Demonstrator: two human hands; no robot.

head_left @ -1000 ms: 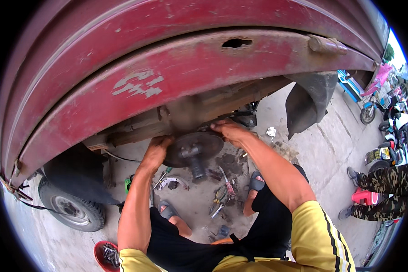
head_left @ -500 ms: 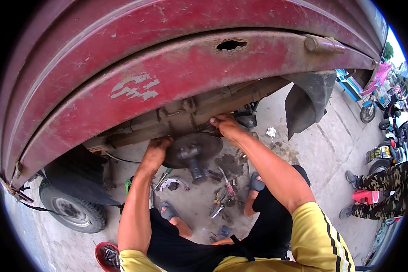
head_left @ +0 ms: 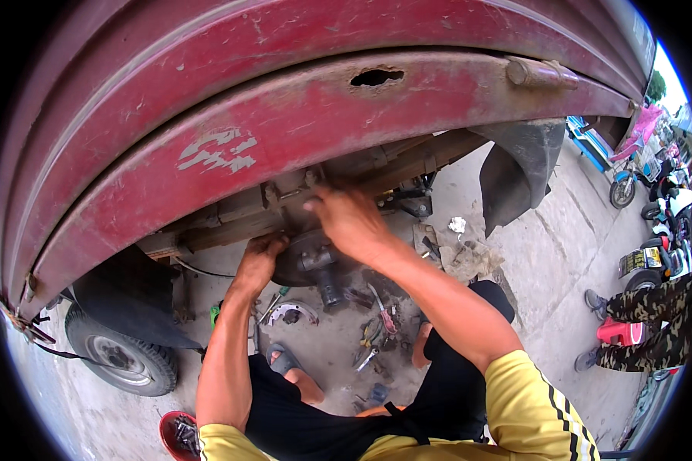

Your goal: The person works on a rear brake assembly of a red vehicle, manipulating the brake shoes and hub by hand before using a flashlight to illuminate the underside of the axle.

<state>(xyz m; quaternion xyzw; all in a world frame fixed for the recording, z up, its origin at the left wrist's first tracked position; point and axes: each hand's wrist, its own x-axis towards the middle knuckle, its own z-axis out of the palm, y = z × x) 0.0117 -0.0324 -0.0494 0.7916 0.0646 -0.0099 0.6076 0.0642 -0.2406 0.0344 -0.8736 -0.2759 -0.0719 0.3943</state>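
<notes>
Below the rusty red vehicle panel, my left hand (head_left: 261, 255) is closed round the left edge of a dark brake backing plate (head_left: 288, 270), its fingertips hidden behind it. From the plate's middle a stubby metal spindle (head_left: 329, 286) sticks out toward me. My right hand (head_left: 351, 221) is raised in front of the plate's upper right, close to the rusty beam (head_left: 242, 209) under the vehicle. Motion blurs its fingers, so whether they hold anything cannot be made out.
On the ground under the plate lie a brake shoe (head_left: 294, 313), a red-handled tool (head_left: 388, 319) and several greasy parts. A red bucket of metal pieces (head_left: 178, 432) stands lower left. Left is a wheel (head_left: 123, 353); right, a black mudflap (head_left: 515, 173) and a person in camouflage trousers (head_left: 653, 342).
My right hand has left the plate's right edge and moved left and up across its front. The left hand keeps its hold on the plate's left edge.
</notes>
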